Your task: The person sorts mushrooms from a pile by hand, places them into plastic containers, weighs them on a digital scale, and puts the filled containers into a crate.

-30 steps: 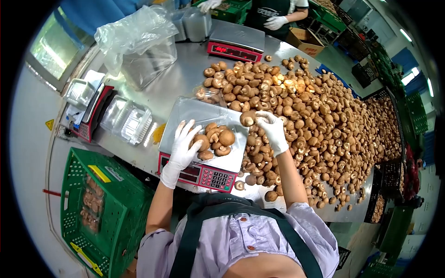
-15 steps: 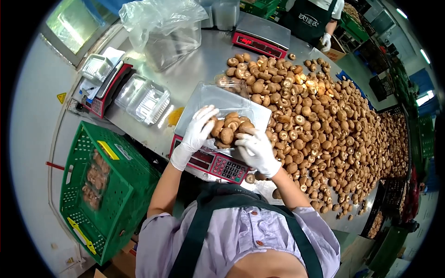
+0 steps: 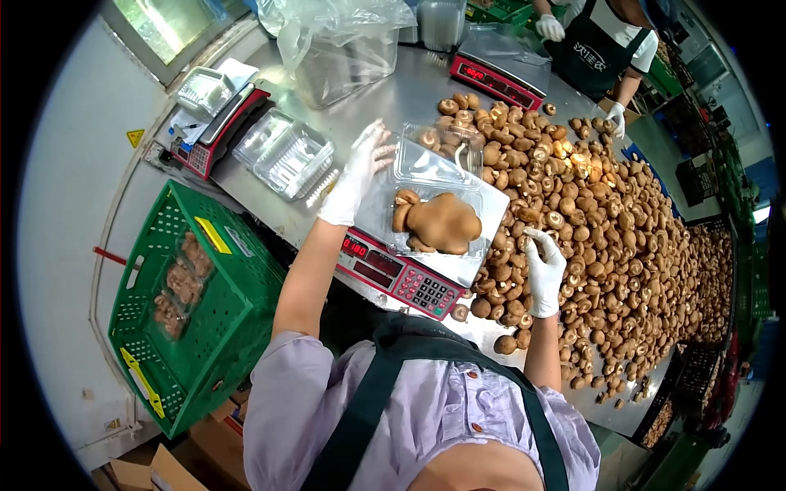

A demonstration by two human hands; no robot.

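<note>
A clear plastic clamshell box (image 3: 430,168) lies open on the scale (image 3: 401,274), whose red display reads 0.180. Brown mushrooms (image 3: 442,222) sit in the box's lower half; part of them looks smeared. My gloved left hand (image 3: 358,176) is beside the lid's left edge, fingers apart and nothing in them. Over the near left part of the mushroom pile (image 3: 589,229) is my gloved right hand (image 3: 544,274). Its thumb and fingers are curled together at a mushroom, though its fingertips partly hide the contact.
A green crate (image 3: 237,303) with packed mushroom boxes (image 3: 184,282) stands at left. Stacked clear boxes (image 3: 284,154), a second scale (image 3: 217,135) and a plastic bag (image 3: 336,33) are on the table. Across it, a gloved co-worker (image 3: 594,61) stands by another scale (image 3: 497,80).
Both hands have come off the mushrooms in the box. My left hand moved to the lid's left side, my right hand down to the pile. The co-worker has leaned further into view.
</note>
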